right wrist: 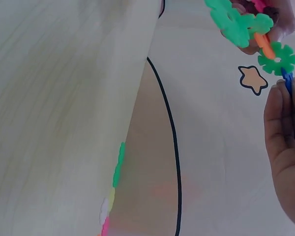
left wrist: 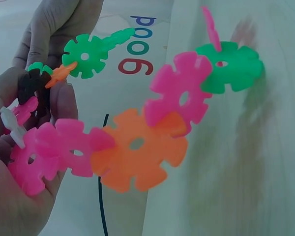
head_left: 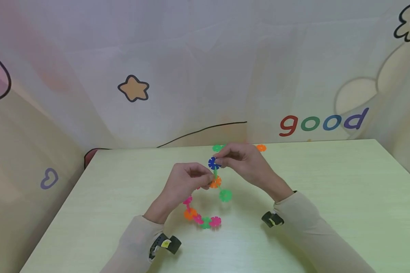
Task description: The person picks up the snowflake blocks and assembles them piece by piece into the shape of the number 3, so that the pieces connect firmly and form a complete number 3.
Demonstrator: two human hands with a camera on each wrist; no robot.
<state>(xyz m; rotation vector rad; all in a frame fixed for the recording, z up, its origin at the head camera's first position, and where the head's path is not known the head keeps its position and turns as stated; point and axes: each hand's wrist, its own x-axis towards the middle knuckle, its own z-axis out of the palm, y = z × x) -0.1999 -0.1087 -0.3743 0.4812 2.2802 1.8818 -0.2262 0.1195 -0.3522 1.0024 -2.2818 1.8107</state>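
Observation:
A chain of plastic snowflake discs (head_left: 205,221) curls from the table up into both hands. My left hand (head_left: 203,179) pinches it by an orange disc (head_left: 215,183); a green disc (head_left: 225,195) hangs off just below. My right hand (head_left: 221,160) pinches a blue disc (head_left: 212,163) at the chain's upper end, joined through a green piece to the orange one. The left wrist view shows pink (left wrist: 182,93), orange (left wrist: 137,150) and green discs (left wrist: 231,66) linked, with my left hand (left wrist: 19,147) holding the pink end. In the right wrist view my right hand (right wrist: 284,123) holds the blue disc (right wrist: 288,81) under a green disc (right wrist: 277,58).
The pale green table (head_left: 328,197) is backed by a cartoon cloth with a star (head_left: 133,88) and the word "good" (head_left: 322,122). A loose green disc (head_left: 218,148) and an orange disc (head_left: 261,148) lie at the far edge. Black camera units (head_left: 271,219) sit on both wrists.

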